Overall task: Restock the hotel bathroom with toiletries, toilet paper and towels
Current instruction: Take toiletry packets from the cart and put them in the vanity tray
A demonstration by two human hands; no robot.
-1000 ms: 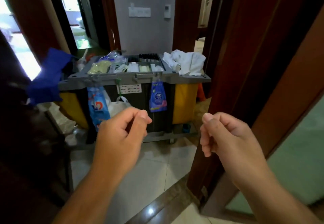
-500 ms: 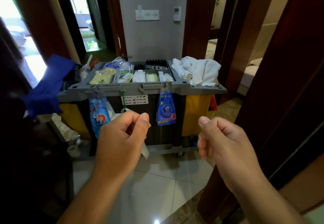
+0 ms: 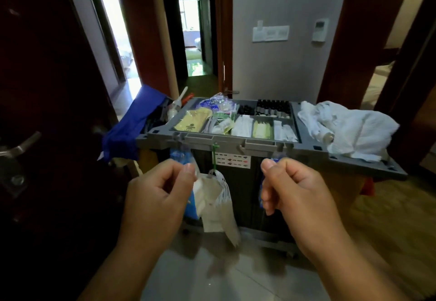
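A grey housekeeping cart (image 3: 236, 139) stands right in front of me. Its top tray holds small dark bottles (image 3: 273, 108), a yellow packet (image 3: 192, 122) and white sachets (image 3: 241, 127) in compartments. Crumpled white towels (image 3: 354, 128) lie on the tray's right end. My left hand (image 3: 155, 204) and my right hand (image 3: 299, 197) hover in front of the cart, below its rim. Both have curled fingers with the thumb on the forefinger, and I see nothing in either. Neither hand touches the cart.
A white mesh bag (image 3: 221, 206) hangs from a green hook on the cart front, beside a blue pouch (image 3: 179, 154). A blue cloth (image 3: 132, 124) drapes over the cart's left end. A dark door with a metal handle (image 3: 18, 146) is at my left; wooden door frames stand at my right.
The cart has come closer and now fills the middle of the view. Both hands have risen towards its rim and stay curled as before.
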